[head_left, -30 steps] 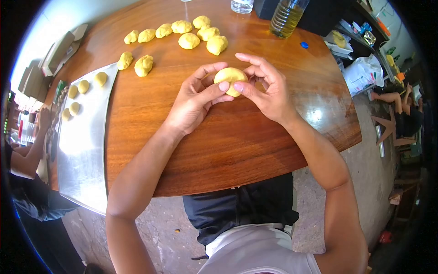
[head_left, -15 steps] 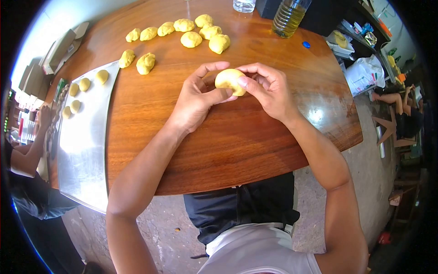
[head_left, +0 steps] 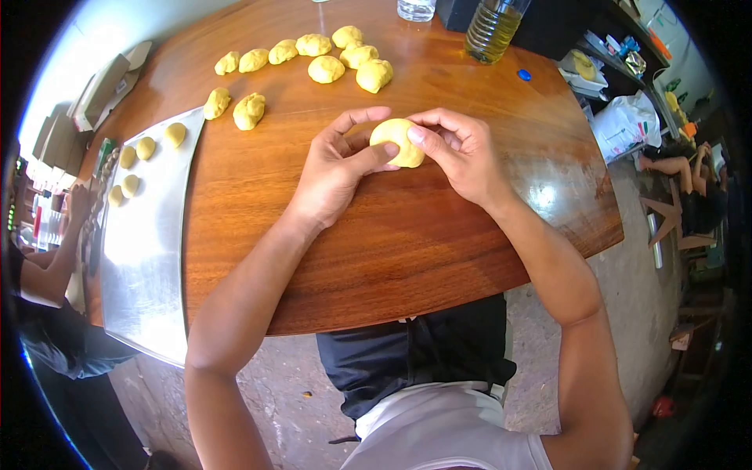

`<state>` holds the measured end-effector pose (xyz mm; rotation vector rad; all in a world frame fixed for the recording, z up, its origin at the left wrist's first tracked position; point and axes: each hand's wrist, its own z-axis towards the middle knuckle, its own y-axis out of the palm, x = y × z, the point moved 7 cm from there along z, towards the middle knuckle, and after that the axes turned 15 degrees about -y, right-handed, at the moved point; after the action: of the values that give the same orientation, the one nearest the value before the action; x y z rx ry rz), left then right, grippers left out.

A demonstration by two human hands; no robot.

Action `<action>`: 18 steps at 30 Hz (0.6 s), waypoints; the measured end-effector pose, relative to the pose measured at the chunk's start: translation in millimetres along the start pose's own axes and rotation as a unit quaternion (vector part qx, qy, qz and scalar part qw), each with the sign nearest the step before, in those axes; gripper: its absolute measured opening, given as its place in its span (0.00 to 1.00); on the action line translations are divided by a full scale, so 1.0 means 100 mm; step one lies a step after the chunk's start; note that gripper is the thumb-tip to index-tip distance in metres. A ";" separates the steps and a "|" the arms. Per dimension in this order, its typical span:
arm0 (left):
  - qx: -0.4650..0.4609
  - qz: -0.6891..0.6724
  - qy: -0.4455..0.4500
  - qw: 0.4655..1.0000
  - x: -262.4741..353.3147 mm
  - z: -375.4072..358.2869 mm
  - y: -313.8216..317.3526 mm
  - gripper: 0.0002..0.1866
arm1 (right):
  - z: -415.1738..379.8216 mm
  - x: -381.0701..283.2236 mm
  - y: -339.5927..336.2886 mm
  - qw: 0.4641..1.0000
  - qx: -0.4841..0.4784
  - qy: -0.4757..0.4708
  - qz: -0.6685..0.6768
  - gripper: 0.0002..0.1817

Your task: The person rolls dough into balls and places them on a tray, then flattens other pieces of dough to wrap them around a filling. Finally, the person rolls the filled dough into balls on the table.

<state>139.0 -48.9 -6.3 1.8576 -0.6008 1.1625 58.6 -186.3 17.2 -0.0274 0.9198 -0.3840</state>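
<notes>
A smooth, flattened yellow dough piece (head_left: 402,147) is held up over the wooden table (head_left: 376,251) between both hands. My left hand (head_left: 338,166) grips its left side, thumb on the near face. On the right side, my right hand (head_left: 460,155) pinches it with the thumb on top. The fingers behind the dough are partly hidden. Beyond my hands lie several rough yellow dough lumps (head_left: 326,69), with two more (head_left: 249,111) nearer the tray. Several smoother dough balls (head_left: 175,135) rest on the metal tray (head_left: 145,258) at the left.
An oil bottle (head_left: 494,31), a clear container (head_left: 416,9) and a blue cap (head_left: 524,75) are at the table's far side. Another person's arm (head_left: 48,274) is beyond the tray at the left. A white bag (head_left: 623,125) stands at the right; another person sits farther back.
My left thumb has shifted up onto the dough's face, and the right thumb has moved slightly. The dough has turned a little between my fingers.
</notes>
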 end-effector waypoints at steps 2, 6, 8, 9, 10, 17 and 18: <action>0.007 0.036 0.010 0.999 0.00 -0.01 0.00 0.29 | -0.01 0.02 0.00 1.000 -0.007 -0.002 -0.010 0.12; -0.024 0.065 0.048 0.996 0.02 -0.03 0.05 0.29 | 0.01 -0.01 0.00 0.999 0.016 -0.040 -0.017 0.11; -0.039 0.021 0.036 0.998 0.01 -0.02 0.03 0.28 | 0.00 -0.02 -0.03 0.999 0.045 -0.019 -0.022 0.10; -0.054 -0.023 0.024 0.998 0.00 -0.01 0.02 0.28 | -0.01 -0.01 -0.07 0.997 0.075 0.003 -0.026 0.10; -0.055 -0.023 0.023 0.998 0.00 -0.01 0.03 0.28 | 0.00 -0.01 -0.07 0.997 0.075 0.003 -0.026 0.10; -0.010 -0.033 0.025 0.999 -0.01 0.03 -0.06 0.26 | 0.03 -0.39 -0.05 0.953 0.014 -0.207 -0.223 0.12; -0.017 -0.049 0.026 0.998 -0.01 0.03 -0.06 0.26 | 0.02 -0.44 0.01 0.938 -0.009 -0.238 -0.251 0.13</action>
<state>145.0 -48.3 -10.3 1.8018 -0.4920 1.1248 37.0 -171.4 52.0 -0.3635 0.4222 -0.8050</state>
